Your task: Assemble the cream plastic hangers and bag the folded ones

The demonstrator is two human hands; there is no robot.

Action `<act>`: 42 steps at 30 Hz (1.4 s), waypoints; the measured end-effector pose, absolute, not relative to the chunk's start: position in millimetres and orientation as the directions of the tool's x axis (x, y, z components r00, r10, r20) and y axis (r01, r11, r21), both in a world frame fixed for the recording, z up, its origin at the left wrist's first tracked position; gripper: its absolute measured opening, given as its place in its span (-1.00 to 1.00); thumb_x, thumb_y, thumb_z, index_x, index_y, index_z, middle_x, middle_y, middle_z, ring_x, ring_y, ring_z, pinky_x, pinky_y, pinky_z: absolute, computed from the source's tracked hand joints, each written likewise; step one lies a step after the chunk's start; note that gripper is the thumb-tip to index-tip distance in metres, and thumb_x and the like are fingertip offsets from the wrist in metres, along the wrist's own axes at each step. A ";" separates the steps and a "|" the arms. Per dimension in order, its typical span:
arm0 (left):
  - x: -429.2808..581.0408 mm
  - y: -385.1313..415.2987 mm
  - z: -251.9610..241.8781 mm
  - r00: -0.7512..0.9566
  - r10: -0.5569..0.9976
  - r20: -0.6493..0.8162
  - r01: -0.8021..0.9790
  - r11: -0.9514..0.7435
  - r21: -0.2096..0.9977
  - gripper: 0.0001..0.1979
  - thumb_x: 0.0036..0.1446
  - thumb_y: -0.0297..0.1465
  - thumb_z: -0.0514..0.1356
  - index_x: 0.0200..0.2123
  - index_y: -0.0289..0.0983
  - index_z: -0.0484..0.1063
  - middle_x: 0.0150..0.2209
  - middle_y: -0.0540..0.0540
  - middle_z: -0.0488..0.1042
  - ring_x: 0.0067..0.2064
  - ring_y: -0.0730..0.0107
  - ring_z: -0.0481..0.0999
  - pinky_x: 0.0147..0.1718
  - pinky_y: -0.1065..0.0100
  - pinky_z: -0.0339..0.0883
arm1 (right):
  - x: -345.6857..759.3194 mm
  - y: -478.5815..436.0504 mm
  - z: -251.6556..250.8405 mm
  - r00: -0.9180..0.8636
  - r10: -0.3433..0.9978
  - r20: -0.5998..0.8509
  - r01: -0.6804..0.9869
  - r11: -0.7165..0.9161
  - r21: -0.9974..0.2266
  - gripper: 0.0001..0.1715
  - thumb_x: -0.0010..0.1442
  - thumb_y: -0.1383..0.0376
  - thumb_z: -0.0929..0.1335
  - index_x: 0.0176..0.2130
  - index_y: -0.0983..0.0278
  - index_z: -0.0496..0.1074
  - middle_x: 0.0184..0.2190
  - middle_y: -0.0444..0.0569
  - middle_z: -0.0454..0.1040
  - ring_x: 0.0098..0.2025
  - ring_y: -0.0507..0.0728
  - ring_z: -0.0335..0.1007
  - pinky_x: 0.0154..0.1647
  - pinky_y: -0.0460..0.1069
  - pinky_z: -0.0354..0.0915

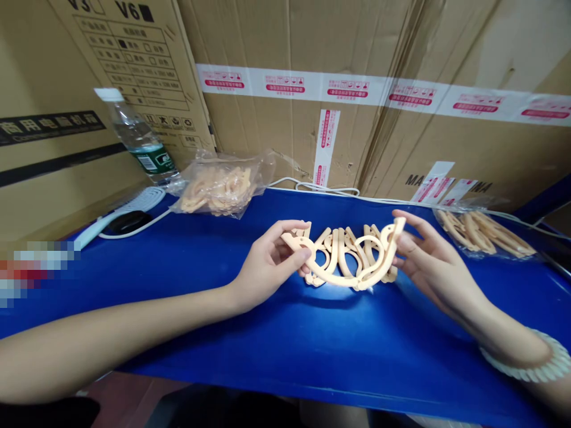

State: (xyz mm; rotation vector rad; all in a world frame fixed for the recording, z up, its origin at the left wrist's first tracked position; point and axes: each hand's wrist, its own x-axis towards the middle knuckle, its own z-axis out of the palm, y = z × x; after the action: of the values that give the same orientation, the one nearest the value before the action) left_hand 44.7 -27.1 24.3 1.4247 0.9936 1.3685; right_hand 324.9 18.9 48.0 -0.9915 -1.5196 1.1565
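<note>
Between my hands is a beige plastic folding hanger (332, 278), its two curved arms spread and sagging towards a joint in the middle. My left hand (272, 258) pinches its left end between thumb and fingers. At the right end, my right hand (430, 267) grips the tip, with the fingers partly hidden behind it. Just behind the held piece, several similar beige hangers (341, 244) lie side by side on the blue tabletop (312, 345), partly covered from view by it.
Clear bags of beige pieces lie at the back left (218, 190) and at the right (486, 232). A water bottle (138, 137) leans by the left carton. A black oval object (131, 222) and a white cable (321, 185) are near cardboard boxes (289, 35) lining the back.
</note>
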 end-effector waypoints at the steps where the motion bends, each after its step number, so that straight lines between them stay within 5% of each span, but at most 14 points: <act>1: 46.5 -28.3 23.5 0.078 0.956 0.281 -0.045 -0.278 0.959 -0.62 0.16 -0.36 0.31 0.04 -0.20 0.35 -0.44 0.07 0.51 -0.46 0.37 0.61 -0.42 0.35 0.57 | 320.9 15.6 47.9 -0.262 0.948 0.178 0.047 0.197 -0.979 -0.47 0.27 0.12 0.44 0.19 0.04 0.34 -0.24 -0.10 0.53 -0.34 0.09 0.50 -0.27 0.03 0.53; 6: 51.5 -27.0 14.8 0.113 0.954 0.277 -0.108 -0.265 0.958 -0.61 0.19 -0.37 0.32 0.05 -0.23 0.32 -0.40 0.06 0.52 -0.47 0.44 0.59 -0.43 0.39 0.58 | 305.7 0.0 52.5 -0.529 0.845 0.084 0.180 0.208 -0.961 -0.58 0.24 0.09 0.47 0.04 0.20 0.49 -0.25 -0.02 0.61 -0.29 0.12 0.54 -0.19 0.04 0.51; 13: 52.2 -27.4 12.0 0.196 0.931 0.308 -0.212 -0.267 0.940 -0.53 0.20 -0.48 0.32 0.11 -0.23 0.23 -0.30 0.02 0.56 -0.43 0.53 0.58 -0.37 0.46 0.58 | 297.4 -9.5 49.3 -0.553 0.833 0.001 0.248 0.165 -0.955 -0.58 0.24 0.06 0.46 -0.04 0.27 0.47 -0.41 -0.09 0.52 -0.49 -0.01 0.32 -0.46 -0.08 0.34; 21: 52.5 -34.1 9.9 0.250 0.866 0.433 -0.218 -0.385 0.897 -0.37 0.20 -0.54 0.31 0.25 -0.06 0.17 0.28 -0.19 0.32 0.00 0.34 0.60 0.00 0.25 0.58 | 297.5 -6.8 53.6 -0.447 0.894 0.001 0.255 0.128 -0.958 -0.56 0.21 -0.03 0.47 -0.21 0.29 0.43 -0.57 -0.16 0.43 -0.65 -0.06 0.22 -0.63 -0.13 0.19; 27: 47.7 -35.9 5.3 0.456 0.774 0.439 -0.150 -0.419 0.896 -0.41 0.26 -0.51 0.27 0.31 0.00 0.33 0.47 -0.13 0.05 0.43 -0.04 0.19 0.31 0.06 0.34 | 298.5 -10.1 52.2 -0.399 0.917 -0.016 0.247 0.091 -0.965 -0.50 0.16 -0.06 0.50 -0.22 0.28 0.40 -0.69 -0.18 0.41 -0.73 0.00 0.28 -0.72 -0.13 0.20; 42: 46.4 -35.3 10.7 0.458 0.824 0.335 -0.203 -0.270 0.941 -0.41 0.24 -0.52 0.29 0.30 -0.07 0.36 0.38 -0.20 0.26 0.12 0.22 0.57 0.19 0.14 0.48 | 297.3 -12.0 47.4 -0.532 0.845 0.053 0.114 0.134 -0.984 -0.56 0.35 0.05 0.40 0.03 0.30 0.37 -0.54 -0.13 0.51 -0.56 0.04 0.47 -0.52 -0.08 0.42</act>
State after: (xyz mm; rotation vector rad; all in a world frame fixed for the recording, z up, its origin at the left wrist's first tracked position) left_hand 46.4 -35.3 10.7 1.5328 0.5652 1.0928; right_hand 297.3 -12.0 47.4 -0.9267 -1.7718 1.4507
